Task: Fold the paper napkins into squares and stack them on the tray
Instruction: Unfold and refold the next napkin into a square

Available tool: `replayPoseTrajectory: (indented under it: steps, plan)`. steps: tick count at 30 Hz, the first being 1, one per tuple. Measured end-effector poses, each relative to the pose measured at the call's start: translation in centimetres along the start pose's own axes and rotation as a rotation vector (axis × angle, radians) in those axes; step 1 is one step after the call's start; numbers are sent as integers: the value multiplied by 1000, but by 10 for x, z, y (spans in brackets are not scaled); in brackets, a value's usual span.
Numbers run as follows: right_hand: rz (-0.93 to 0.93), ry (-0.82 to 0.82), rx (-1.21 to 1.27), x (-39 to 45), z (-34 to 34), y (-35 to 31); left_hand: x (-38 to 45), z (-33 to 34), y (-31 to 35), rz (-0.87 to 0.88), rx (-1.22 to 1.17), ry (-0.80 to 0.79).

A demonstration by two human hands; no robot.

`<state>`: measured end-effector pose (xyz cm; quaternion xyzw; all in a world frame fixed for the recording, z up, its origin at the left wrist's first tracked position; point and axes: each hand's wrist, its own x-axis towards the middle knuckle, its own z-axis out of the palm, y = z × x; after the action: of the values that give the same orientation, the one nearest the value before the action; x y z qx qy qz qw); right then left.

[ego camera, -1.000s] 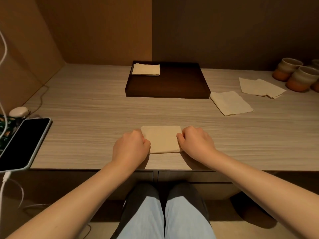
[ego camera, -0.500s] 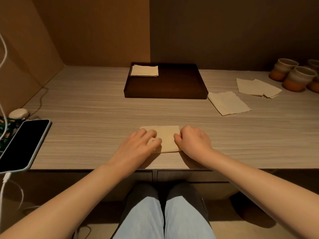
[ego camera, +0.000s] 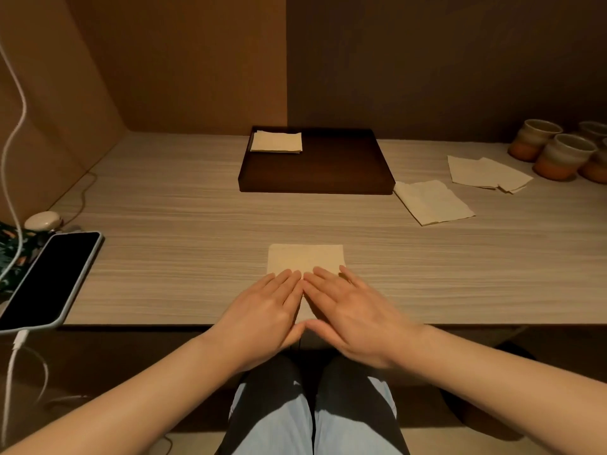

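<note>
A folded cream napkin [ego camera: 305,257] lies near the front edge of the table. My left hand [ego camera: 262,310] and my right hand [ego camera: 348,307] lie flat side by side on its near half, fingers straight and pressing down, fingertips meeting at the middle. The napkin's near edge is hidden under them. A dark brown tray [ego camera: 345,172] sits at the back centre. A stack of folded napkins [ego camera: 276,141] rests in its far left corner. An unfolded napkin [ego camera: 433,201] lies right of the tray, with more loose napkins [ego camera: 486,174] beyond it.
Three ceramic cups [ego camera: 558,152] stand at the far right. A phone [ego camera: 49,277] on a white cable overhangs the table's left front edge, with a small white case [ego camera: 42,220] behind it. Wooden walls close the left and back sides.
Both hands have gone from curled at the napkin's left and right edges to flat on top of it, meeting at the middle. The napkin has stayed in place.
</note>
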<state>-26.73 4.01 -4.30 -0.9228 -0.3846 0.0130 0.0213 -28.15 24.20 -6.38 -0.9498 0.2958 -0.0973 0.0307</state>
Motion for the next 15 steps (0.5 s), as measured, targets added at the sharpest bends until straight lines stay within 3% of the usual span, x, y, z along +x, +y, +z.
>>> replayPoseTrajectory:
  steps: [10, 15]
  plan:
    - [18, -94, -7, -31, 6, 23, -29, 6, -9, -79, 45, -63]
    - [35, -53, -12, -43, 10, 34, -46, 7, -20, -104, 71, -91]
